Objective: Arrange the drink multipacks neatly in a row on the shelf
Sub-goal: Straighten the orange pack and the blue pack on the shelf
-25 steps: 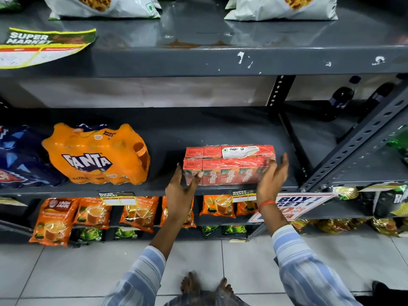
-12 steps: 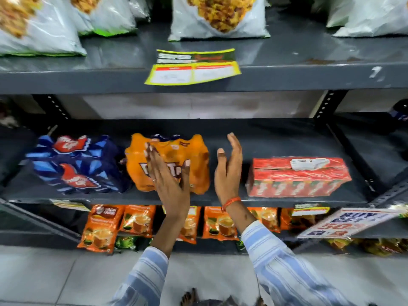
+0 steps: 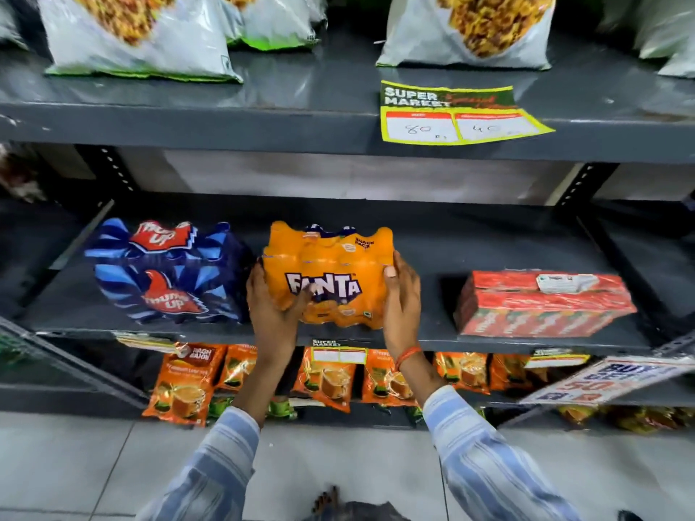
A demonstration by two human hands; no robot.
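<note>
Three drink multipacks stand on the middle grey shelf [image 3: 425, 334]. The orange Fanta pack [image 3: 331, 265] is in the centre, and both hands grip it: my left hand [image 3: 272, 306] on its lower left side, my right hand [image 3: 401, 295] on its right side. A blue Thums Up pack [image 3: 165, 272] sits close on its left, nearly touching. A red Maaza carton pack [image 3: 541, 304] lies flat to the right, with a gap between it and the Fanta pack.
Above, a grey shelf [image 3: 263, 122] carries white snack bags [image 3: 128, 32] and a yellow price tag [image 3: 455, 114]. Orange tea pouches [image 3: 180, 385] hang on the shelf below. A slanted promo sign [image 3: 609, 377] juts out at lower right. Grey uprights frame the bay; tiled floor lies beneath.
My hands left the red Maaza pack, swung left with fingers apart, and now clasp the Fanta pack on both sides. The view has shifted left and nearer.
</note>
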